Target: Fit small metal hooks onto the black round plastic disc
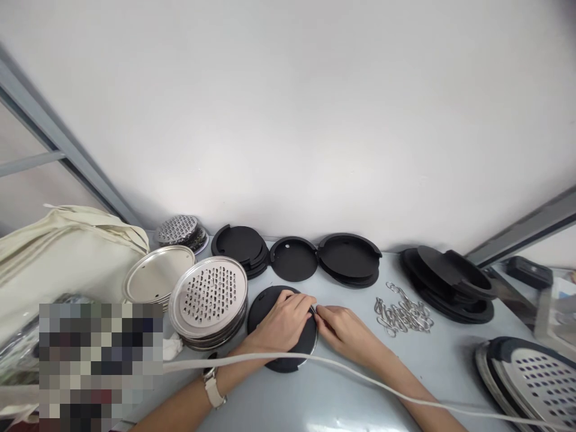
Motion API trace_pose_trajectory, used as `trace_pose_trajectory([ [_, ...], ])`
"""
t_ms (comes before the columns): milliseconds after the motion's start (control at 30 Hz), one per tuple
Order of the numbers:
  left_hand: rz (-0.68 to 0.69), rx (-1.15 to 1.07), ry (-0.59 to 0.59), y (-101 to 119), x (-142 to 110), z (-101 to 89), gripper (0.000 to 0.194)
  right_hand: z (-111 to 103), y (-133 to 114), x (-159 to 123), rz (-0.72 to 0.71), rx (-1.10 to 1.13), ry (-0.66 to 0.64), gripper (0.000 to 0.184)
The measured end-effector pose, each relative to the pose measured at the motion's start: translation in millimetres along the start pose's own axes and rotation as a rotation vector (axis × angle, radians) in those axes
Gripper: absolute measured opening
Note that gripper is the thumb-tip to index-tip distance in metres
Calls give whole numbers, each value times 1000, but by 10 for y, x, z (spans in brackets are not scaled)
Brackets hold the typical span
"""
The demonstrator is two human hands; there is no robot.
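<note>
A black round disc with a metal rim (272, 303) lies flat on the grey table (360, 360) in front of me. My left hand (281, 324) rests on top of the disc, fingers curled toward its right edge. My right hand (342, 327) meets it there, fingertips pinched on a small metal piece at the disc's edge, too small to name. A watch sits on my left wrist.
A stack of perforated metal grater discs (209, 300) stands left of the black disc, with plain metal lids (155, 273) behind. Black discs (348, 258) line the wall. Loose metal clips (402, 312) lie to the right. A cloth bag (67, 252) is far left; a white cable (360, 375) crosses my arms.
</note>
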State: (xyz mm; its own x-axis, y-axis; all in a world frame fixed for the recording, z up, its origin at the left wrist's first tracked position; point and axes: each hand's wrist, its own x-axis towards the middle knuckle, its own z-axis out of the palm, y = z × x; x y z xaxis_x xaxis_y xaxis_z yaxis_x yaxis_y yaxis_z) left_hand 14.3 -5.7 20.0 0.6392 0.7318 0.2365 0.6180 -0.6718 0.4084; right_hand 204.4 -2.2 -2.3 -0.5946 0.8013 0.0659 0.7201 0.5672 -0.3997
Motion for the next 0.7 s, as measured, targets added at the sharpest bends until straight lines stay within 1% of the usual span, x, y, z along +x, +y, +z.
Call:
trace_pose_trajectory([
  [233,-13,-37,0,11,0,-17,22,13,9,4,-18,5,8,26],
  [333,-14,-19,-10,14,1,-23,23,16,3,4,-18,26,22,26],
  [533,-8,54,1,1,-6,5,21,27,4,15,89,175,58,24],
  [700,-5,79,16,-1,-11,7,21,10,2,24,72,215,68,25],
])
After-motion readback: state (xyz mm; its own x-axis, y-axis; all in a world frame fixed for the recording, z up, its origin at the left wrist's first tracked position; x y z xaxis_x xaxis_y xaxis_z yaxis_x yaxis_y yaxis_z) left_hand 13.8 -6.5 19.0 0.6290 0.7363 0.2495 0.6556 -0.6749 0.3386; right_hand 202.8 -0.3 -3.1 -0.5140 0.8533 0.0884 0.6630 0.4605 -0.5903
